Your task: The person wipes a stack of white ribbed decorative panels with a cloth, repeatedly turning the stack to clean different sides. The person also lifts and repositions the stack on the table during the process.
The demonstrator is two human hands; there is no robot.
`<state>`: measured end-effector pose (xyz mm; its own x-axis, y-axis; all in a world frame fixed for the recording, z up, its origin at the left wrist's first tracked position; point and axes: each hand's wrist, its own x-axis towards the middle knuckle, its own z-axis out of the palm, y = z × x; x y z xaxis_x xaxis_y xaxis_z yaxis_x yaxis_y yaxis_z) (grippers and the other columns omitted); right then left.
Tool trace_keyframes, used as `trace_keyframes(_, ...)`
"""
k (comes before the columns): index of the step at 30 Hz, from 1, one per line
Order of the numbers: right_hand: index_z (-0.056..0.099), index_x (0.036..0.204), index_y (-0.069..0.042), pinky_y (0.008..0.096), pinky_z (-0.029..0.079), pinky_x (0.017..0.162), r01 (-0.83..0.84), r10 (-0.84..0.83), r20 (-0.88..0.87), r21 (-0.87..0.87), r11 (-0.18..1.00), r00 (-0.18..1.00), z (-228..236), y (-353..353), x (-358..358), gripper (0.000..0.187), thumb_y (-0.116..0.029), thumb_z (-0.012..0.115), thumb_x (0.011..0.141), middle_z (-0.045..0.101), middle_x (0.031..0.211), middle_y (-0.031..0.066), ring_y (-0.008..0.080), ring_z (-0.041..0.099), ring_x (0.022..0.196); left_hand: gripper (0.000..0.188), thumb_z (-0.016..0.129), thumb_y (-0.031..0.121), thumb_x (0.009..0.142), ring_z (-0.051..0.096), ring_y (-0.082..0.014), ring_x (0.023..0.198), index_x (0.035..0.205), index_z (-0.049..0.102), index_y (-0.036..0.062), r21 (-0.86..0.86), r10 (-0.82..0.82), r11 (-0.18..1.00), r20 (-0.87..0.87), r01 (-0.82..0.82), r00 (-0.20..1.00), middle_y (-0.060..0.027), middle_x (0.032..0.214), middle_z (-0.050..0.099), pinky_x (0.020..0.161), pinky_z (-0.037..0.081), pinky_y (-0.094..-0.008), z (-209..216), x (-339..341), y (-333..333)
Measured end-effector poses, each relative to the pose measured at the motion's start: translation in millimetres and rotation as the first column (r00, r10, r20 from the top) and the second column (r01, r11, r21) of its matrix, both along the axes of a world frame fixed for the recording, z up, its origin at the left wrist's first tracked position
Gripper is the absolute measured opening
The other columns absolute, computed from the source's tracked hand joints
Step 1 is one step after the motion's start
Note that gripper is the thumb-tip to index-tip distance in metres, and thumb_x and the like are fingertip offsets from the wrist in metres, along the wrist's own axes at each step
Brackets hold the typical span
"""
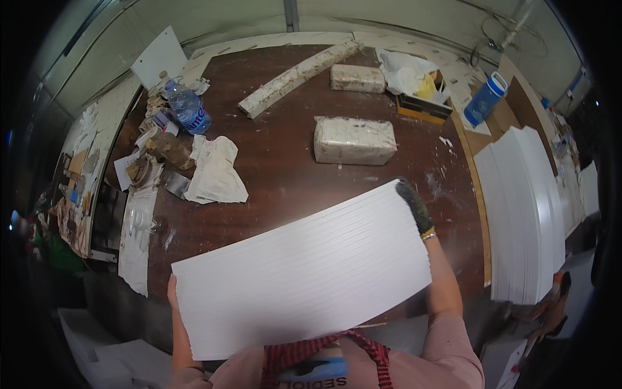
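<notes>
At six o'clock, near the body, the white stack [304,272] is held at both ends, left hand [172,292] and gloved right hand [414,206] closed on its edges, some fingers hidden. It looks heavy, its layers apt to slide, so squeezing the ends seems wise. A block [355,141] obstructs one o'clock; a cloth [217,170] lies toward nine, a pile [518,214] at three.

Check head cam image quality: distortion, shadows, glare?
Head view: black vignetting rings the frame; the straight edges of the dark brown wood-look tabletop bend toward the rim. Head view: a soft grey shadow dulls the near part of the held white ribbed stack of sheets. Head view: a small bluish-white light glares at the dark left rim.
</notes>
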<state>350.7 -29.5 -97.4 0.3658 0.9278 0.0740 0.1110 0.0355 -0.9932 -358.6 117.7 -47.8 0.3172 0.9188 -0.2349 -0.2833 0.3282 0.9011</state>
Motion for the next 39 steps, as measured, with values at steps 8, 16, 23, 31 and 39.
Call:
trace_keyframes(8, 0.042, 0.151, -0.002, 0.0328, 0.029, 0.124, -0.497, 0.508, 0.008, -0.195, 0.846, 0.861, 43.1, 224.5, -59.4, 0.044, -0.015, 0.041, 0.109, 0.043, 0.157, 0.0094, 0.0186, 0.040, 0.145, 0.055, 0.043, 0.046, 0.105, 0.063, -0.0250, 0.113, 0.137, 0.058, 0.0031, -0.124, 0.496, 0.866, 0.093, -0.484, 0.864, -0.0125, 0.129, 0.064, 0.097, 0.051, -0.0387, 38.8, 31.9, -158.5)
trace_keyframes(16, 0.034, 0.156, -0.002, 0.0384, 0.030, 0.123, -0.738, 0.738, -0.178, 0.082, 0.670, 0.651, 82.1, 259.5, -97.5, 0.054, -0.030, 0.043, 0.110, 0.042, 0.156, 0.0156, 0.0257, 0.043, 0.142, 0.058, 0.041, 0.048, 0.105, 0.062, -0.0263, 0.115, 0.138, 0.057, 0.0029, -0.162, 0.629, 0.773, 0.071, -0.613, 0.774, -0.0133, 0.131, 0.063, 0.097, 0.051, -0.0393, 66.7, 74.1, -196.3)
trace_keyframes(23, 0.042, 0.149, 0.003, 0.0382, 0.044, 0.112, -0.348, 0.344, -0.750, 0.162, 0.923, 0.565, 83.4, 158.4, -40.8, 0.064, -0.048, 0.038, 0.109, 0.054, 0.143, 0.0186, 0.0282, 0.056, 0.127, 0.061, 0.039, 0.050, 0.105, 0.062, -0.0274, 0.116, 0.139, 0.056, 0.0026, -0.153, 0.610, 0.792, 0.163, -0.591, 0.775, -0.0140, 0.133, 0.062, 0.098, 0.051, -0.0399, 67.6, 86.4, -193.8)
trace_keyframes(31, 0.068, 0.101, 0.001, 0.0407, 0.058, 0.090, 0.089, -0.142, -0.774, -0.110, 0.990, 0.617, 61.2, -67.0, -121.3, 0.037, -0.035, 0.060, 0.101, 0.072, 0.100, 0.0146, 0.0242, 0.070, 0.093, 0.073, 0.034, 0.060, 0.103, 0.057, -0.0300, 0.125, 0.145, 0.050, 0.0025, 0.020, 0.476, 0.874, 0.164, -0.486, 0.864, -0.0142, 0.141, 0.056, 0.103, 0.047, -0.0406, 39.4, 55.3, -190.1)
trace_keyframes(39, 0.057, 0.134, 0.002, 0.0401, 0.053, 0.100, -0.629, 0.631, 0.029, -0.056, 0.775, 0.775, 16.6, -192.8, -304.2, 0.038, -0.021, 0.058, 0.103, 0.067, 0.124, 0.0147, 0.0279, 0.066, 0.112, 0.069, 0.047, 0.054, 0.103, 0.048, -0.0308, 0.136, 0.152, 0.037, 0.0058, -0.082, 0.368, 0.925, -0.038, -0.370, 0.929, -0.0133, 0.148, 0.048, 0.114, 0.038, -0.0435, 12.2, -27.8, -169.0)
